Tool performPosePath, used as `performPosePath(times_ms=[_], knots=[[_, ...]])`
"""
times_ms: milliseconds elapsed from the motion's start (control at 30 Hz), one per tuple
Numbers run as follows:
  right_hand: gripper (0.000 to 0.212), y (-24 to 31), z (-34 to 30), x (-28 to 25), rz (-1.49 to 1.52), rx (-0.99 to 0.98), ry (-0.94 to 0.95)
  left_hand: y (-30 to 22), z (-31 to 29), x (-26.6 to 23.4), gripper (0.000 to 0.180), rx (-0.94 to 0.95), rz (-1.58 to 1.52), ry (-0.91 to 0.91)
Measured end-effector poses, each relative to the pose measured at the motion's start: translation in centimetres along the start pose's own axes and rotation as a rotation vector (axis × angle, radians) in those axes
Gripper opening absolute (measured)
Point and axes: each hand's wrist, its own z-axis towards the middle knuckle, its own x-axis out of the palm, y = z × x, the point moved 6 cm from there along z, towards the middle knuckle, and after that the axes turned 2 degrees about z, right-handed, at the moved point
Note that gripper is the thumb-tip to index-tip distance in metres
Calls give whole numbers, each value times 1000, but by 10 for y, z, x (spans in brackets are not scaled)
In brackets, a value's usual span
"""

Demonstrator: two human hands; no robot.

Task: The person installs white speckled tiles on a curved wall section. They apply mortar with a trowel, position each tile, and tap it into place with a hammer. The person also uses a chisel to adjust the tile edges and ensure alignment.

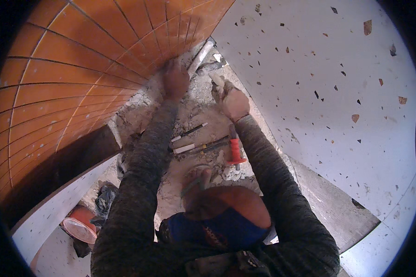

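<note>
My left hand (175, 82) reaches down to the rubble at the foot of the orange tiled wall (97, 60). Shadow and blur hide its fingers. Close beside it, a pale pipe (201, 57) slants up out of the debris. Beside the white speckled panel, my right hand (235, 102) is closed, with a pale piece (216, 79) at its fingers that I cannot make out. Nearer to me, a chisel (235, 148) with a red grip and round guard lies by my right forearm. Dark rods with white ends (189, 132) lie on the dusty ground between my forearms.
A large white panel with dark and brown specks (305, 87) bounds the right side. Broken rubble (194, 106) covers the narrow floor between the walls. At the lower left are an orange bucket (80, 225) and a black plastic bag (106, 199). My sandalled foot (198, 179) stands in the dust.
</note>
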Motion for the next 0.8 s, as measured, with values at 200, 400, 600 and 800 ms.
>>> performPosePath(times_ms=[200, 400, 600, 800], knots=[[47, -7, 3, 0, -69, -85, -56, 10, -4, 5, 41, -26, 0, -30], [48, -3, -1, 4, -45, -114, -135, 2, -1, 2, 36, -44, -26, -100], [50, -8, 2, 5, -30, -18, -7, 1, 0, -2, 34, -63, -56, -27], [51, -8, 3, -1, -90, 0, 3, 8, -4, 1, 35, -74, -76, -93]])
